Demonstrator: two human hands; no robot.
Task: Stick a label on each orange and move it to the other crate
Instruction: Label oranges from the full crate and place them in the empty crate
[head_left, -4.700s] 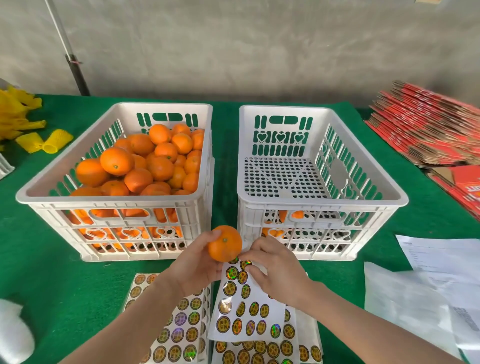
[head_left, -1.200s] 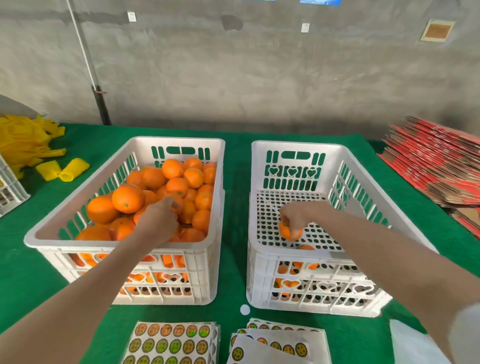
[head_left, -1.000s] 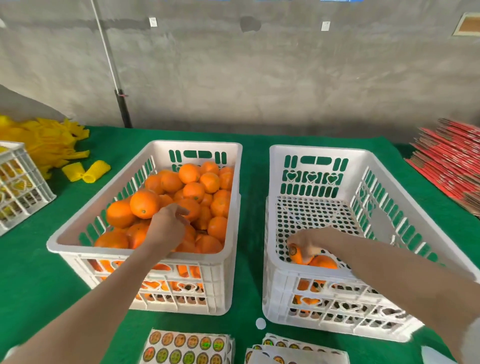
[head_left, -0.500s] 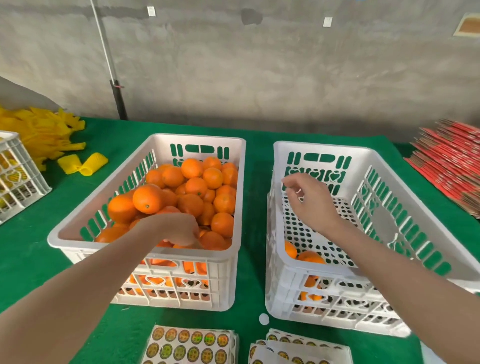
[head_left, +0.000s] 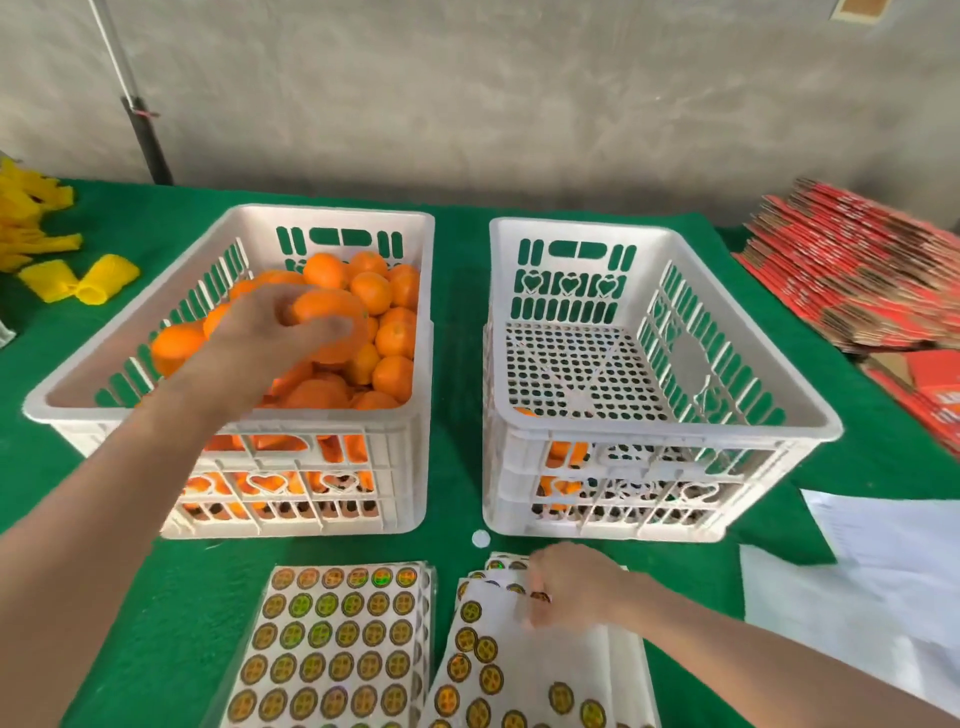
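Green cloth table (head_left: 457, 364); left hand (head_left: 260, 343) grips smooth bright orange (head_left: 330, 312); right hand (head_left: 571, 592) pinches round gold label (head_left: 540, 597).

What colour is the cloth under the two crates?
Green: the cloth shows plainly in the head view.

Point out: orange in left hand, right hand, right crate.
orange (head_left: 330, 304), head view, its exposed top face.
right hand (head_left: 574, 592), head view, back of the hand.
right crate (head_left: 670, 428), head view, near rim.
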